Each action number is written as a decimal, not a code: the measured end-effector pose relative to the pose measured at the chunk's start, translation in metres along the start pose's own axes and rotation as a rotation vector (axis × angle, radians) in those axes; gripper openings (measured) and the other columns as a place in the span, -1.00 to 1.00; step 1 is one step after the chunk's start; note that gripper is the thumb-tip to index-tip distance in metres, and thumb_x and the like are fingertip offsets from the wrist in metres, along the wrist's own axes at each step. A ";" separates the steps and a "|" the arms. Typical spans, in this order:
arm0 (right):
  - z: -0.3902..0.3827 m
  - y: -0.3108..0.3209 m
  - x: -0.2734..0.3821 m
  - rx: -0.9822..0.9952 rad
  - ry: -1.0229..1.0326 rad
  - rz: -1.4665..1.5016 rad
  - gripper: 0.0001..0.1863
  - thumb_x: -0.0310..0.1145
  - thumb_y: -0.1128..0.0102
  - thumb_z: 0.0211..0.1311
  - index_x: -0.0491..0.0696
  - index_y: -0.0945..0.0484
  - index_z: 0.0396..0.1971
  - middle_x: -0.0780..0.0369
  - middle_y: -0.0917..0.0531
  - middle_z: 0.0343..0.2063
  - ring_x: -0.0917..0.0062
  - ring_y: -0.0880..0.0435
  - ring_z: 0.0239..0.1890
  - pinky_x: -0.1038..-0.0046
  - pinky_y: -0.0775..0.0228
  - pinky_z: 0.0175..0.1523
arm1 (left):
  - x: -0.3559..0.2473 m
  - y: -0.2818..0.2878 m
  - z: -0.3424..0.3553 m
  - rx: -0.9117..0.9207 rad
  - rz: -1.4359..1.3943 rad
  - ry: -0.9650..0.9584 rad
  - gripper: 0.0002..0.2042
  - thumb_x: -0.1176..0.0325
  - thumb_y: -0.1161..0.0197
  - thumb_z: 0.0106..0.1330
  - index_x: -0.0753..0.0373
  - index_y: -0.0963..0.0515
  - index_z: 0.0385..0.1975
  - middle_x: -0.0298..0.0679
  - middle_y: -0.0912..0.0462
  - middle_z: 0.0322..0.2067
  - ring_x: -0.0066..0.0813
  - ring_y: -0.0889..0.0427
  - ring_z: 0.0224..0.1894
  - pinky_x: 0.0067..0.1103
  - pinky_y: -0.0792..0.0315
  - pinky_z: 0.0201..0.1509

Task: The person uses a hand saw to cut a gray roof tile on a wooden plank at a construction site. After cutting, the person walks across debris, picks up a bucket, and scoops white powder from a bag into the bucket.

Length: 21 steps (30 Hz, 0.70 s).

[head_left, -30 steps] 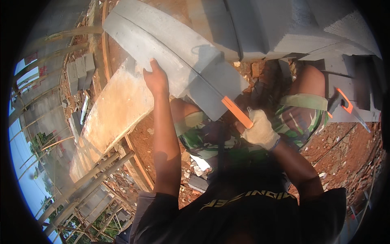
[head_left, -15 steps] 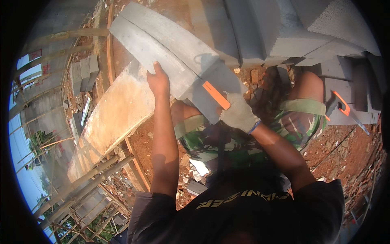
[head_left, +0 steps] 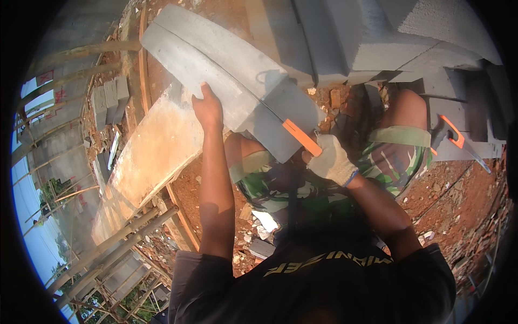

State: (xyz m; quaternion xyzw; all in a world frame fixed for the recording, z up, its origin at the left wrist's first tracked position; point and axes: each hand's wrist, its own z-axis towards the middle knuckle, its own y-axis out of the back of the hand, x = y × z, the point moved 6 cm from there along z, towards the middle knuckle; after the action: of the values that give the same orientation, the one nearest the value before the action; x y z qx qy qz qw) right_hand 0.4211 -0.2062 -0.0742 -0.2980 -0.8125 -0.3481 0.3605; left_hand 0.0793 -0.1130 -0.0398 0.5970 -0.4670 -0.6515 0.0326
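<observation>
A long pale grey block slab (head_left: pixel 183 40), split lengthwise by a dark straight line, lies on a light stained board (head_left: pixel 145 151) before me. My left hand (head_left: pixel 208 105) grips the slab's lower-left edge, thumb up. My right hand (head_left: pixel 329 159), in a knitted glove, is closed on an orange-handled tool (head_left: pixel 299 135), whose thin blade lies along that line; its far tip cannot be made out. An orange-and-black hand saw (head_left: pixel 456 140) rests apart on grey blocks at the right. My camouflage-clad knees are under and beside the slab.
Large stacked grey blocks (head_left: pixel 372 51) fill the upper right. Wooden poles (head_left: pixel 124 237) and planks frame the lower left. Small grey blocks (head_left: pixel 110 102) lie farther left. Red soil with rubble (head_left: pixel 431 210) surrounds my legs.
My right hand and the orange-handled tool moved up-left along the line, then back a little down-right. The slab shifted slightly; my left hand stays on it.
</observation>
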 end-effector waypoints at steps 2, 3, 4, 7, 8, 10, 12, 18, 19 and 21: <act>-0.008 0.000 -0.011 0.022 -0.074 -0.033 -0.64 -0.20 -0.35 0.12 -0.10 -0.65 -0.14 0.05 -0.68 -0.26 0.10 -0.67 -0.09 0.20 -0.54 0.04 | -0.003 -0.002 0.002 0.014 0.004 -0.051 -0.31 0.01 -0.04 0.51 0.58 -0.25 0.35 0.17 -0.47 0.28 -0.01 -0.47 0.32 -0.35 -0.30 0.39; -0.010 -0.002 -0.005 0.039 0.098 0.008 -0.64 -0.20 -0.34 0.14 -0.10 -0.65 -0.13 0.07 -0.69 -0.27 0.11 -0.69 -0.14 0.22 -0.54 0.03 | -0.003 -0.004 0.004 0.024 0.004 -0.067 -0.29 0.00 -0.03 0.51 0.59 -0.22 0.36 0.19 -0.44 0.29 0.01 -0.45 0.33 -0.34 -0.30 0.40; -0.014 0.000 0.005 0.014 0.319 0.084 -0.65 -0.20 -0.32 0.17 -0.10 -0.65 -0.13 0.10 -0.70 -0.28 0.10 -0.70 -0.18 0.24 -0.55 0.02 | -0.001 -0.003 0.005 0.018 0.005 -0.074 -0.27 -0.01 -0.03 0.51 0.60 -0.19 0.38 0.22 -0.42 0.31 0.04 -0.44 0.34 -0.32 -0.30 0.41; -0.007 -0.006 -0.013 0.015 0.049 0.105 -0.69 -0.20 -0.32 0.16 -0.11 -0.62 -0.23 0.05 -0.69 -0.31 0.06 -0.69 -0.21 0.21 -0.54 -0.03 | 0.008 -0.004 0.011 -0.011 0.042 -0.014 -0.25 -0.02 -0.03 0.51 0.63 -0.18 0.37 0.22 -0.40 0.32 0.04 -0.43 0.35 -0.32 -0.30 0.41; -0.006 -0.002 -0.008 -0.088 0.151 0.190 -0.70 -0.18 -0.33 0.15 -0.12 -0.60 -0.29 -0.01 -0.66 -0.32 0.02 -0.66 -0.25 0.19 -0.52 -0.10 | 0.007 -0.004 0.012 0.000 0.025 -0.040 -0.28 0.00 -0.03 0.51 0.61 -0.22 0.36 0.19 -0.43 0.31 0.01 -0.44 0.34 -0.34 -0.30 0.40; -0.010 0.009 -0.005 -0.328 0.327 0.125 -0.68 -0.15 -0.36 0.15 -0.12 -0.60 -0.33 -0.04 -0.64 -0.34 0.00 -0.64 -0.28 0.17 -0.52 -0.14 | 0.009 -0.003 0.011 0.004 -0.020 -0.030 -0.34 0.04 -0.04 0.53 0.58 -0.29 0.33 0.13 -0.48 0.28 -0.05 -0.47 0.31 -0.36 -0.30 0.38; -0.008 -0.002 -0.016 -0.085 0.163 0.004 -0.71 -0.25 -0.37 0.13 -0.12 -0.64 -0.23 0.02 -0.68 -0.31 0.08 -0.67 -0.23 0.21 -0.54 -0.15 | 0.008 0.001 0.007 -0.024 0.049 0.002 -0.35 0.04 -0.04 0.53 0.57 -0.30 0.33 0.12 -0.49 0.27 -0.06 -0.48 0.30 -0.36 -0.31 0.37; -0.015 -0.009 -0.022 0.009 0.241 0.046 -0.41 -0.38 -0.28 0.08 -0.01 -0.51 0.21 0.04 -0.73 -0.24 0.14 -0.74 -0.28 0.24 -0.60 -0.13 | -0.003 -0.004 0.001 0.029 0.015 -0.025 -0.24 -0.01 -0.03 0.50 0.64 -0.16 0.38 0.24 -0.44 0.29 0.02 -0.47 0.33 -0.34 -0.32 0.40; -0.011 -0.015 -0.033 0.083 0.039 0.081 -0.52 -0.36 -0.31 0.07 -0.04 -0.60 0.07 0.02 -0.72 -0.28 0.13 -0.74 -0.31 0.24 -0.60 -0.16 | -0.002 -0.004 0.002 0.008 -0.002 -0.016 -0.25 0.00 -0.03 0.50 0.64 -0.16 0.38 0.24 -0.44 0.29 0.02 -0.47 0.32 -0.34 -0.32 0.40; -0.011 -0.011 -0.032 -0.091 0.216 0.037 -0.77 -0.31 -0.33 0.12 -0.09 -0.66 -0.25 0.01 -0.71 -0.38 0.14 -0.71 -0.35 0.24 -0.56 -0.23 | 0.001 -0.005 0.007 -0.014 0.047 0.001 -0.27 0.01 -0.02 0.51 0.63 -0.17 0.37 0.23 -0.45 0.28 0.01 -0.48 0.31 -0.32 -0.32 0.40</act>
State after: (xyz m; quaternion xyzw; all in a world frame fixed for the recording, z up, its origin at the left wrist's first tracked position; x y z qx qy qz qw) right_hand 0.4348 -0.2288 -0.0982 -0.2896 -0.7469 -0.4078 0.4382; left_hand 0.0763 -0.1067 -0.0448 0.5860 -0.4763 -0.6534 0.0523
